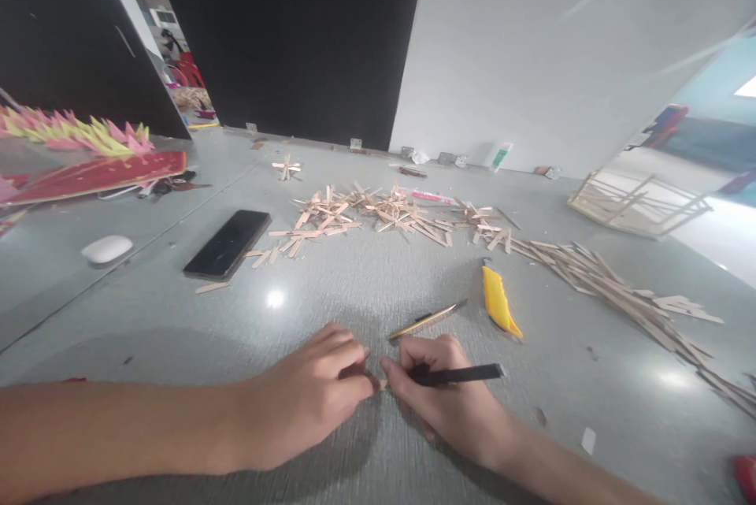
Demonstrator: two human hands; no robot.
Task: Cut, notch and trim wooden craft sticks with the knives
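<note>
My left hand [322,383] rests low on the table, its fingertips pinching a tiny piece of wooden strip [383,385]. Facing it, my right hand [446,391] grips a slim black pen [472,373] in a writing hold; the pen's tip is hidden behind the fingers. The right thumb and the wood piece are almost touching. Just beyond my hands lies a yellow-and-black pencil [424,321]. A yellow box cutter [499,302] lies to the right of the pencil.
A pile of short wooden strips [390,209] spreads across the table [331,284], with long strips [608,288] at right. A phone [227,243], a white mouse [107,248] and a red object with folded paper spikes [94,174] are left. A stick frame [643,206] stands far right.
</note>
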